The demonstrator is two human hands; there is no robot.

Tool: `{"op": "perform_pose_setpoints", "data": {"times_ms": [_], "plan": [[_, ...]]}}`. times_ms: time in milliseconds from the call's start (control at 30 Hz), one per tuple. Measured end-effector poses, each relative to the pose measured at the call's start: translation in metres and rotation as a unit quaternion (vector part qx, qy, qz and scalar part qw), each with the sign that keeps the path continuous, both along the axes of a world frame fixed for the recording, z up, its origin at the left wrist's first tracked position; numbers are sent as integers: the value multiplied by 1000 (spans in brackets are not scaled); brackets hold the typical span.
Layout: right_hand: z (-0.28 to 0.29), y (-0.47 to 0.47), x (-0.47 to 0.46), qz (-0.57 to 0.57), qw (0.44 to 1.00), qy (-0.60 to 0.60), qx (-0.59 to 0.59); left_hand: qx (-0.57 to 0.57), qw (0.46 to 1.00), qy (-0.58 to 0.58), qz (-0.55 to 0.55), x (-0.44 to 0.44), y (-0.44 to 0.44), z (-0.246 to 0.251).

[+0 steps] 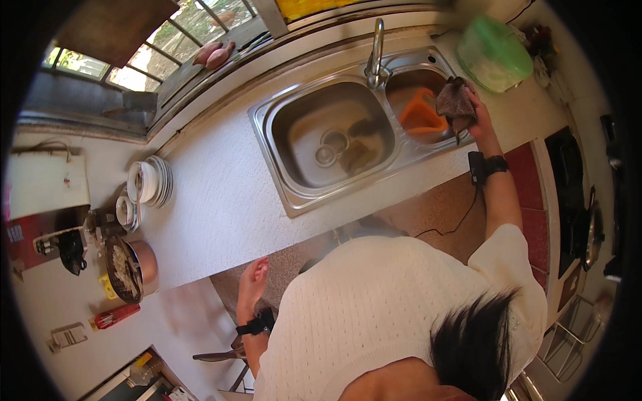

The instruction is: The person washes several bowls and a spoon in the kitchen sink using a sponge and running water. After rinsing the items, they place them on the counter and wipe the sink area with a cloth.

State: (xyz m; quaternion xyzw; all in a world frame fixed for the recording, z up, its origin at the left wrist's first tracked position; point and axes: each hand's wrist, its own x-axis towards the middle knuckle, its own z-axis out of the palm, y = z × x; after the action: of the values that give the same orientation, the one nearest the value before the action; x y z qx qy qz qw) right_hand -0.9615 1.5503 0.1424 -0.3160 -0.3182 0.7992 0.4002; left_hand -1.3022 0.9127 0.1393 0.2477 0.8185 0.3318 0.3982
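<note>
My right hand (482,116) grips a crumpled grey-brown cloth (455,104) over the right rim of the small sink basin (397,86). Inside that basin, partly behind the cloth, is an orange plastic strainer basket (424,116). To its left lies the larger stainless steel basin (296,130), with a round drain (327,154) and dark shadows on its bottom. A chrome faucet (377,55) rises behind the two basins. My left hand (255,278) hangs near the counter's front edge, its fingers curled in and nothing visible in them.
Stacked plates and bowls (159,181) stand on the white counter (210,200) at left, near a pot (145,260) and a basket of pale food (123,270). A green translucent plastic container (496,57) sits at right. Reddish tubers (214,55) rest on the windowsill.
</note>
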Motion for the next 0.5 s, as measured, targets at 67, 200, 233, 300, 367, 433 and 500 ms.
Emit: {"op": "perform_pose_setpoints", "data": {"times_ms": [67,200,233,300,367,433,500], "plan": [[-21,32,4,-81,996,-48,2,-6,1000,-11,1,6,10,3],[-70,117,10,-130,971,-179,87,-48,998,-31,18,21,17,12],[-85,138,7,-158,946,-254,124,-55,997,-40,32,26,15,15],[-117,174,-8,-181,884,-388,190,-65,994,-56,64,38,9,21],[-151,196,-38,-131,924,-323,154,-98,990,-53,85,53,1,30],[-181,201,-81,-91,951,-260,137,-126,986,-48,98,65,-7,40],[-205,189,-126,-38,834,-434,337,-141,984,-42,103,76,-12,46]]}}
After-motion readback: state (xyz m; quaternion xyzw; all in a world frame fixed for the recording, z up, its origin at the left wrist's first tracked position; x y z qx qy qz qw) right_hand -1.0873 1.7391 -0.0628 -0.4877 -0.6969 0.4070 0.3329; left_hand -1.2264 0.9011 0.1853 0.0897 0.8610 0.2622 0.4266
